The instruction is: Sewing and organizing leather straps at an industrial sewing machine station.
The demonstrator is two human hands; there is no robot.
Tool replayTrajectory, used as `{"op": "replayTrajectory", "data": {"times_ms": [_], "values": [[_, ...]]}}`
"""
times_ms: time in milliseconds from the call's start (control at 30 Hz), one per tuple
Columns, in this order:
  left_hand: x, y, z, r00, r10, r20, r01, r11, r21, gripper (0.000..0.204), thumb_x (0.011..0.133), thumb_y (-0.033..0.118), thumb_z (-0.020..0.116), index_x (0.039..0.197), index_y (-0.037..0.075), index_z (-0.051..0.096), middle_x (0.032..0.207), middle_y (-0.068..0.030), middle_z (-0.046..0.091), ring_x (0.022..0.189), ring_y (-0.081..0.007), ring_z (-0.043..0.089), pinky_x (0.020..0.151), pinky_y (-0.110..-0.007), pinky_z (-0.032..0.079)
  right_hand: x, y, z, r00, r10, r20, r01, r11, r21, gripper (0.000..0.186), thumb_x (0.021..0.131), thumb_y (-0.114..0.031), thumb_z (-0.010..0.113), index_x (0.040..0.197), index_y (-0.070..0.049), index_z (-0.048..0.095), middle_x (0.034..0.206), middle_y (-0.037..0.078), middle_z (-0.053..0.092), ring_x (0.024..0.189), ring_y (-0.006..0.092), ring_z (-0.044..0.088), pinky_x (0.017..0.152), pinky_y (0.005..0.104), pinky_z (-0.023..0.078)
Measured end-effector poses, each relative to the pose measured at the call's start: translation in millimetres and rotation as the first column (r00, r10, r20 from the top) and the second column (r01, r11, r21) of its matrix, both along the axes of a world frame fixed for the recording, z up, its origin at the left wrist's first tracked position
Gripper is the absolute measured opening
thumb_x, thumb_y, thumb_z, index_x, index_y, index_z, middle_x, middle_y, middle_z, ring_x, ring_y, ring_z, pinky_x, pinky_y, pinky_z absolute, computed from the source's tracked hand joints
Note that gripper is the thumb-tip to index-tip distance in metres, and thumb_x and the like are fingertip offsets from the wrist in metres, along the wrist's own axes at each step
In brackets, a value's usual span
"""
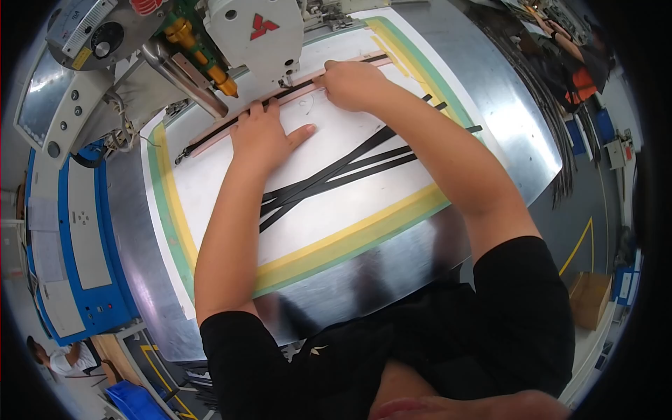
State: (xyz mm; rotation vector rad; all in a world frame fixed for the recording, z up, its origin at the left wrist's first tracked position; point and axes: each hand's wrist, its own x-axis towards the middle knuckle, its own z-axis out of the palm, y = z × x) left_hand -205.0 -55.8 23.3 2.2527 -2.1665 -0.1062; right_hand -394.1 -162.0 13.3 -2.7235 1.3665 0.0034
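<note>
A long black strap (pixel 231 124) lies along a pale pink strip (pixel 206 142) beneath a white sewing machine head (pixel 255 42). At the strap's left end is a small metal clip (pixel 181 155). My left hand (pixel 260 136) rests beside the presser foot (pixel 285 82), its fingertips on the strap and strip and its thumb spread out. To the right of the foot, my right hand (pixel 352 85) has its fingers curled and pressed together at the strap. Several loose black straps (pixel 350 168) cross one another on the white sheet (pixel 308 241) below my hands.
Yellow and green tape (pixel 350 238) borders the sheet on a shiny metal table (pixel 364 280). A gold-and-green machine part (pixel 199 56) hangs left of the head. A blue-and-grey cabinet (pixel 77 231) stands left. Black strips (pixel 535 112) hang at right; other people are at both sides.
</note>
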Motion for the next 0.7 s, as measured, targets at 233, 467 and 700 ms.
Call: {"op": "replayTrajectory", "data": {"times_ms": [233,467,700], "values": [[-22,-13,-2,0.999,-0.040,0.003,0.040,0.999,-0.022,0.096,0.086,0.076,0.064,0.151,0.006,0.051,0.147,-0.0250,0.051,0.135,-0.0445,0.051,0.112,-0.051,0.043,1,4,10,0.999,0.035,-0.022,-0.035,0.999,0.007,0.035,0.100,-0.021,0.056,0.132,-0.024,0.070,0.123,0.011,0.064,0.112,0.0318,0.069,0.090,0.0470,0.057],[-37,-15,-1,0.999,0.025,0.043,-0.027,0.999,0.040,0.095,0.086,0.076,0.064,0.151,0.009,0.052,0.148,-0.0241,0.051,0.134,-0.0455,0.052,0.111,-0.052,0.044,-24,1,16,0.999,-0.024,0.039,0.021,0.997,0.080,0.044,0.094,-0.009,0.057,0.131,-0.027,0.073,0.133,0.010,0.063,0.120,0.0314,0.067,0.096,0.0431,0.057],[-31,-12,-1,0.997,0.079,0.010,-0.080,0.995,0.067,0.096,0.082,0.076,0.069,0.149,0.009,0.053,0.154,-0.0226,0.046,0.141,-0.0454,0.044,0.114,-0.058,0.038,-83,-31,15,0.990,-0.137,-0.018,0.138,0.986,0.089,0.053,0.093,-0.005,0.053,0.136,-0.031,0.070,0.130,0.007,0.067,0.119,0.0295,0.067,0.096,0.0432,0.056]]}}
